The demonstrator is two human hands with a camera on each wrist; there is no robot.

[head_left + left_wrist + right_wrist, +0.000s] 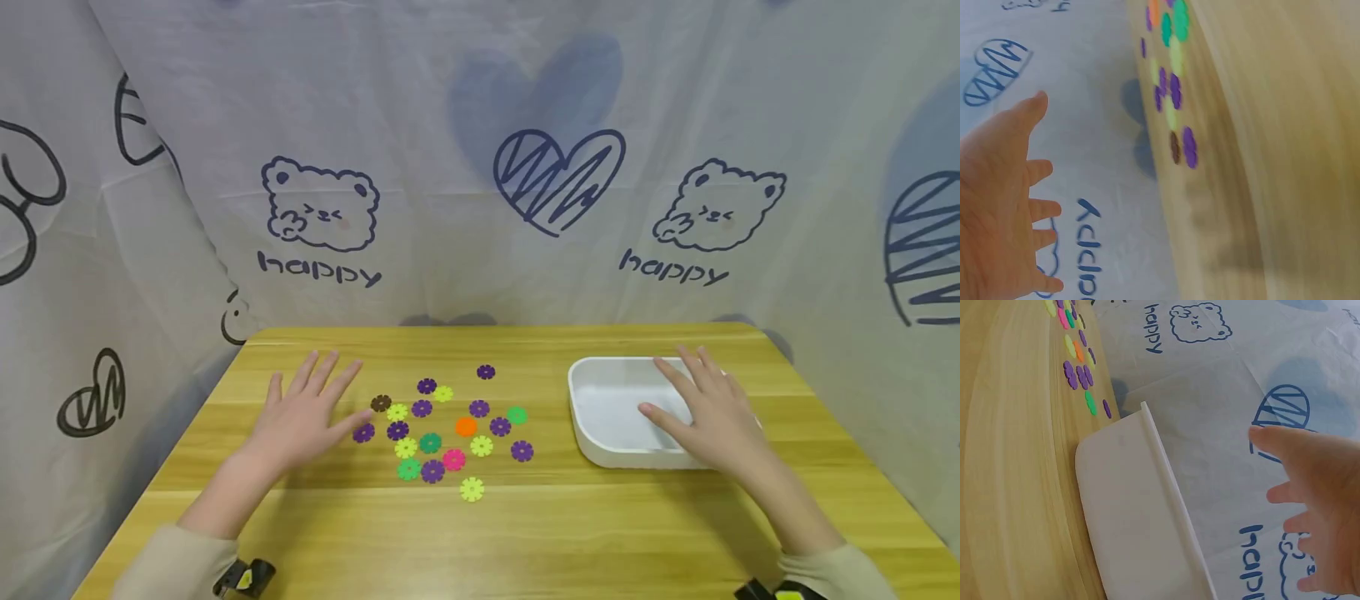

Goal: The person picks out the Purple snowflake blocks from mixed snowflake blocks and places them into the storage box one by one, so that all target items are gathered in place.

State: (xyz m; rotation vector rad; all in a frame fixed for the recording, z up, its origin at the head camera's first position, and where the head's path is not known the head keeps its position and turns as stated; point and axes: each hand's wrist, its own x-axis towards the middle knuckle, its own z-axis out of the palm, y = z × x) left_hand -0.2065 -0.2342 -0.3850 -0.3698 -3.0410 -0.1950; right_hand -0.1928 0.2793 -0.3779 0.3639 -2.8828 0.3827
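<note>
Several small notched plastic discs, flower-like in outline, lie scattered on the wooden table; among them are an orange disc (466, 427), a pink disc (453, 460) and a brown disc (381, 403). My left hand (300, 421) hovers just left of them with fingers spread, holding nothing. In the left wrist view a purple disc (1190, 147) lies nearest that hand. A white rectangular tray (592, 446) stands right of the discs. Above its right part is my right hand (708, 417), fingers spread and holding nothing; it hides part of the tray.
The wooden table (360, 542) reaches back to a pale cloth (435, 275) printed with bears, hearts and writing. This cloth also hangs at both sides. A small black device (246, 577) sits at the left sleeve, and another (776, 590) at the right.
</note>
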